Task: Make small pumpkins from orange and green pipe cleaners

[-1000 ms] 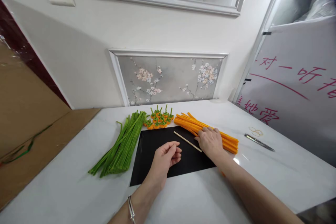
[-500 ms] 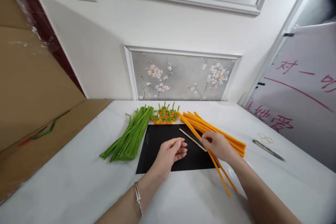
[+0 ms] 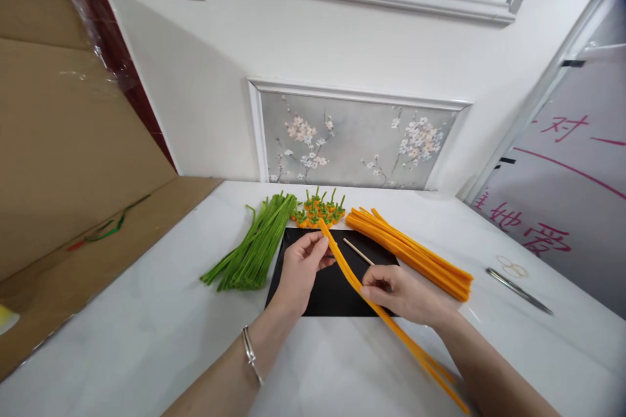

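Stick (image 3: 358,251) (pale) behind right hand (image 3: 405,292)

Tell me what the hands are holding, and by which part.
Fuzzy orange strips: the left hand pinches them near their far end; the right hand pinches them partway along.

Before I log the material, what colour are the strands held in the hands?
The held strands are orange; the head view shows them best.
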Demonstrator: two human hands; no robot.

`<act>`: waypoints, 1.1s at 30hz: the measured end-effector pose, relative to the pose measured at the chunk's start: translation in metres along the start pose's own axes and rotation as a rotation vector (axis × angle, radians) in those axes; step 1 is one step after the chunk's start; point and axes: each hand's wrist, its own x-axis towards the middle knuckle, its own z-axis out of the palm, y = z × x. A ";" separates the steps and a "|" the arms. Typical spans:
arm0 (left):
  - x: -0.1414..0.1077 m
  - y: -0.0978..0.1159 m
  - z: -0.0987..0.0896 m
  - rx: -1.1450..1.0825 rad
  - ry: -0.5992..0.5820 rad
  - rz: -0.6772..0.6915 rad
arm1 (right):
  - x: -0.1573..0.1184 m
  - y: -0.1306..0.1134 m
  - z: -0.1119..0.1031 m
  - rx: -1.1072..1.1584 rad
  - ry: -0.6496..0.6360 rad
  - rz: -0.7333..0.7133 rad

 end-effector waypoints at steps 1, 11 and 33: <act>-0.002 0.001 0.002 0.019 -0.025 0.002 | 0.003 -0.002 0.002 0.032 0.029 -0.015; -0.015 0.004 0.010 0.244 -0.257 0.040 | 0.033 -0.028 0.006 0.172 0.326 -0.036; -0.015 -0.009 0.012 0.254 -0.270 -0.015 | 0.018 -0.008 0.015 -0.100 0.481 -0.158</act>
